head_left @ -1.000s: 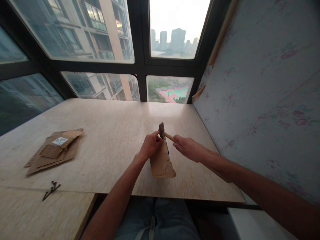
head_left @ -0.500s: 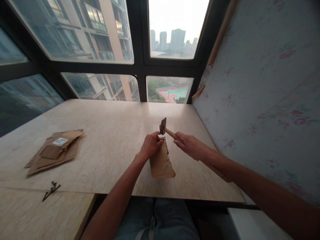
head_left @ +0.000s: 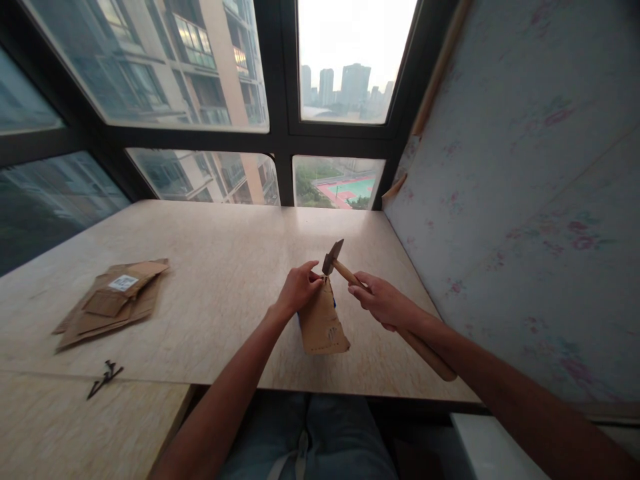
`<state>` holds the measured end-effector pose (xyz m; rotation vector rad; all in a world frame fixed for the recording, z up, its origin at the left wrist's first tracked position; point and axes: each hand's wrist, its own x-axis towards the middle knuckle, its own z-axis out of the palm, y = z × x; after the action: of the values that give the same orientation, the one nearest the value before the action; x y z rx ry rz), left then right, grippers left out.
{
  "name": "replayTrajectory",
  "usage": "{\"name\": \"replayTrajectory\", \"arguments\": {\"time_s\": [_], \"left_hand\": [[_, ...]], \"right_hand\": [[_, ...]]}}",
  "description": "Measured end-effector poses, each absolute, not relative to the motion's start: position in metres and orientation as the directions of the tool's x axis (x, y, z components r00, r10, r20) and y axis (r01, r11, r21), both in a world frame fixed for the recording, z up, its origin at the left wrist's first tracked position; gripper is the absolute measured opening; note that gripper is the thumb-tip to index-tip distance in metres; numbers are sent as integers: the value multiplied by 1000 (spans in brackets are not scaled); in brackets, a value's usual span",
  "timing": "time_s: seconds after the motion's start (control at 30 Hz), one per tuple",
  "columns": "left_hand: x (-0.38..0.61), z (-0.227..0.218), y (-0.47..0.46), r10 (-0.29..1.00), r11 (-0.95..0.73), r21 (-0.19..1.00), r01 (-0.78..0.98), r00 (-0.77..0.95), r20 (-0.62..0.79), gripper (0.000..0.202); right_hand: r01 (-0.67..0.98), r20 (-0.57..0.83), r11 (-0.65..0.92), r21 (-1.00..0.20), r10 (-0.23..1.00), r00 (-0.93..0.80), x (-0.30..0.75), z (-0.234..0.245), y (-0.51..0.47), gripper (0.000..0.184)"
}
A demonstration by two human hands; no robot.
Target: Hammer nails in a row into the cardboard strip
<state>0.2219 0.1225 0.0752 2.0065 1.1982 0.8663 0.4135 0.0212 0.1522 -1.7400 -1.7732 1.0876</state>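
A torn piece of brown cardboard (head_left: 325,327) lies in front of me on the pale marble-patterned surface, with a bit of blue showing at its edges. My left hand (head_left: 301,288) holds its far end, fingers curled and the index finger lifted a little. Whether a nail is between those fingers is too small to tell. In my right hand (head_left: 377,300) is a wooden-handled hammer (head_left: 333,257), gripped partway along, the handle's end running back under my forearm. The metal head sits just above the cardboard's far end, close to my left fingertips.
A stack of flattened cardboard (head_left: 113,300) with a white label lies to the left. Several dark nails (head_left: 105,379) rest near the front left edge of the marble-patterned surface (head_left: 220,267). Windows stand behind, and a floral-papered wall (head_left: 500,220) bounds the right side.
The hammer head has tilted and shifted slightly right and nearer the cardboard. My left index finger has lifted away from the thumb. The cardboard stays nearly in place.
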Motion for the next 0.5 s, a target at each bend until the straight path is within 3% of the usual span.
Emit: {"name": "replayTrajectory", "arguments": {"time_s": [0.2, 0.5], "left_hand": [[216, 75, 126, 889, -385, 834, 394, 400, 222, 56], [198, 93, 103, 859, -509, 718, 475, 334, 388, 41]], "right_hand": [[584, -222, -128, -801, 971, -90, 421, 151, 15, 16], [495, -202, -154, -855, 978, -45, 422, 144, -1, 20]]}}
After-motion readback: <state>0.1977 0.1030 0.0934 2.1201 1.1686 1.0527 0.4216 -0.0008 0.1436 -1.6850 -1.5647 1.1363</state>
